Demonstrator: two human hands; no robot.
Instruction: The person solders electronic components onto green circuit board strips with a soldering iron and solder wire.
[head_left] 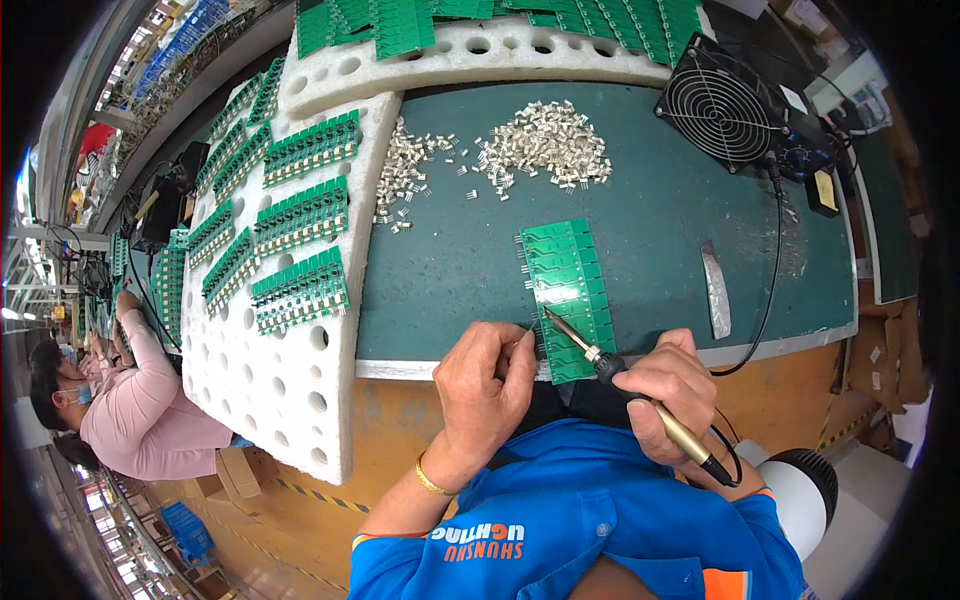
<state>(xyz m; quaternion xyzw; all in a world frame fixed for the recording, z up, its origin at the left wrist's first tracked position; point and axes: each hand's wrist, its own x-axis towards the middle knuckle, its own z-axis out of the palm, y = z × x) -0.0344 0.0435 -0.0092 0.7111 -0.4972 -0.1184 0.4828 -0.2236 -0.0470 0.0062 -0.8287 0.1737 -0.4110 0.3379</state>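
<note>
Head: green board (574,288), long axis pointing away, is flanked by left hand (485,385) pinching wire (533,327), right hand (672,393) gripping soldering iron (607,367).

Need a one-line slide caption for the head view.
Right hand holds a soldering iron at a green circuit board, left hand beside it, small pale components heaped beyond on the workbench.

Green PCB panel (565,268) lies flat near ctr of frame, long side approx top-to-bottom, w/ pins poking out its L edge. Soldering iron (607,366), gold body + blk collar, slants up-L from lower R, tip at panel's L side. Thin wire (533,326) just L of tip.
</note>
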